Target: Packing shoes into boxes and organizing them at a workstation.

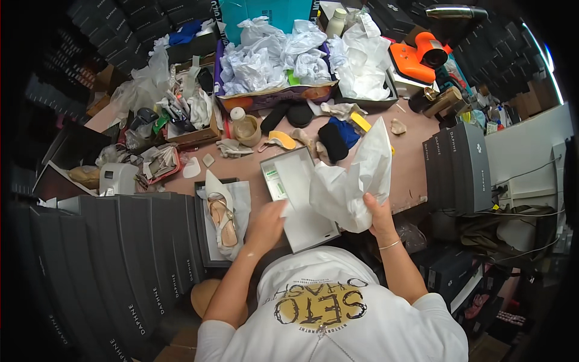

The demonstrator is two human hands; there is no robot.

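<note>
My right hand (380,216) grips a bunched sheet of white tissue paper (353,190), which stands up in a point over the right side of a shallow white-lined box (307,226). At that box's left edge is my left hand (267,226); its fingertips are smeared, so their grip cannot be made out. The box lies tilted at the table's near edge, with small green-and-white printed pieces (276,183) inside its far end. Left of my left hand, a strappy sandal (223,220) rests on white tissue in a dark shoe box (214,260).
Dark shoe boxes stand in a row (114,253) at left and in a stack (461,169) at right. Across the table's back are a purple-edged carton (274,95) of crumpled paper, an orange device (416,57) and a jar (245,130). Black and blue cloths (333,142) lie beyond the box.
</note>
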